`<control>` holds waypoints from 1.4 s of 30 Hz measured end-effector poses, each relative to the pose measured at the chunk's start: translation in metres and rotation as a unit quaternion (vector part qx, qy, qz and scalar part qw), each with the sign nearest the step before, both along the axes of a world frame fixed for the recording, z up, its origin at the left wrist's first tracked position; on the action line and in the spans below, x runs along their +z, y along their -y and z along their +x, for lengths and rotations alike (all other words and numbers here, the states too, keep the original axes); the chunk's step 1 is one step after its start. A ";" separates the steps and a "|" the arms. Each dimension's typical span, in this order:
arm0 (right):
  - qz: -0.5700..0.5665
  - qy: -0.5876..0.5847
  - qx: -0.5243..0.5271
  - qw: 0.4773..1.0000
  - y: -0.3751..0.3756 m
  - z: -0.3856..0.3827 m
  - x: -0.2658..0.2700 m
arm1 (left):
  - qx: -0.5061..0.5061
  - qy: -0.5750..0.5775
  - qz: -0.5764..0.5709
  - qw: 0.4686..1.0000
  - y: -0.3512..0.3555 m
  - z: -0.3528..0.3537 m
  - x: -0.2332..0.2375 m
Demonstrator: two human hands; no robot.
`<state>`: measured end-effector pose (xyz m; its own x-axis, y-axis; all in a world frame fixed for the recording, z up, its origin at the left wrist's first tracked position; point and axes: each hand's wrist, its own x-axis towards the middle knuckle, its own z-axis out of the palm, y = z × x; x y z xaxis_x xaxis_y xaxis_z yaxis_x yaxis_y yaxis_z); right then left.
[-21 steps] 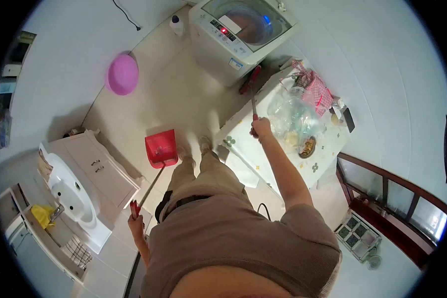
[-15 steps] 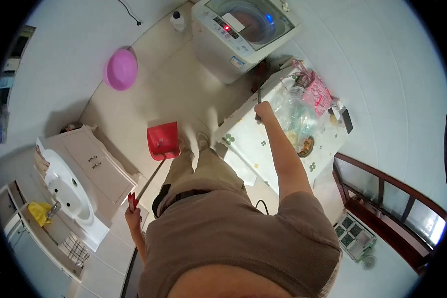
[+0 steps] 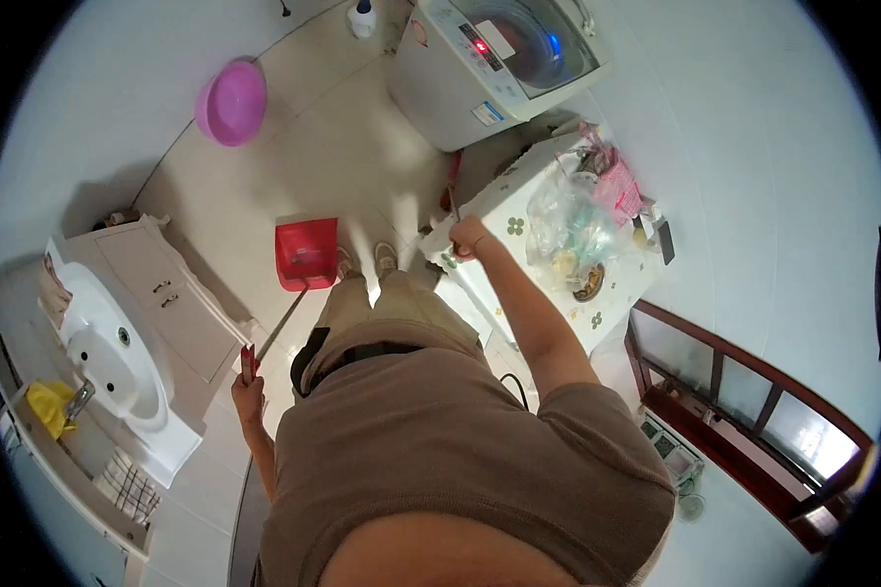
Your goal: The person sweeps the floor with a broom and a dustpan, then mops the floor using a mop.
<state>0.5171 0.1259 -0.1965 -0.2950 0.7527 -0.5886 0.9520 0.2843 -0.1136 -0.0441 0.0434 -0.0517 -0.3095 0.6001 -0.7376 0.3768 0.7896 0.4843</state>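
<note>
My left hand [image 3: 249, 398] is closed around the red grip of a long-handled dustpan. The red dustpan [image 3: 305, 245] rests on the floor just left of my feet, its thin handle slanting up to that hand. My right hand [image 3: 468, 238] is wrapped around the stick of a broom [image 3: 455, 203], over the near left corner of the table. Lower down, a reddish part of the broom shows beside the table near the washing machine; its bristles are hard to make out.
A table with a flowered white cloth [image 3: 516, 279] carries plastic bags [image 3: 568, 220] and a bowl of food [image 3: 588, 283]. Beyond stands a washing machine [image 3: 440, 93]. A pink basin [image 3: 233, 104] leans at the wall; a white bottle [image 3: 361, 22] stands farther back. The sink cabinet [image 3: 157, 293] is at left.
My right hand has moved left with the broom, whose lower part now shows more in the gap by the washing machine. The view has shifted slightly; my left hand still grips the dustpan.
</note>
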 end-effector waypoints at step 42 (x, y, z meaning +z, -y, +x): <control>-0.180 -0.138 -0.114 0.967 -0.182 -0.082 0.158 | 0.155 -0.139 0.006 0.978 -0.023 0.080 0.032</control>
